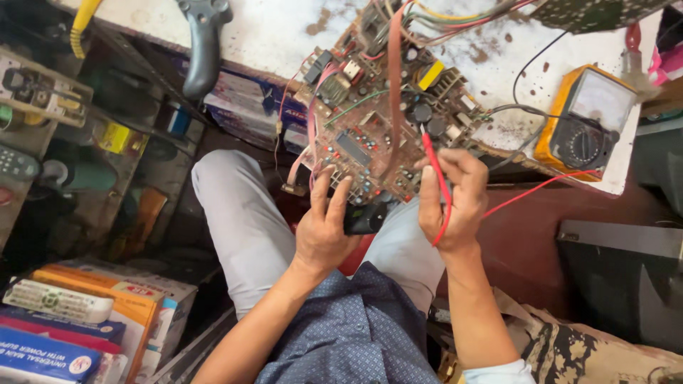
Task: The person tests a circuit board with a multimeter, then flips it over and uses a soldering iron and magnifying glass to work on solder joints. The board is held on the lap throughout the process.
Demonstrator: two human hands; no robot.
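A brown circuit board [370,121] crowded with parts and coloured wires leans off the edge of a stained white table [277,32], over my lap. My left hand [324,227] grips the board's near edge, fingers spread on it, beside a black component [364,218] at the bottom. My right hand [455,203] holds a red test probe [434,160] like a pen, its tip on the board near some dark capacitors. The probe's red lead [530,190] runs right toward a yellow analogue multimeter [587,117] lying on the table.
A black soldering gun [203,43] hangs over the table edge at the top. Shelves with tools and small parts [43,92] stand at left. Boxes and a white remote [60,302] are stacked at lower left. A dark casing [626,277] sits at right.
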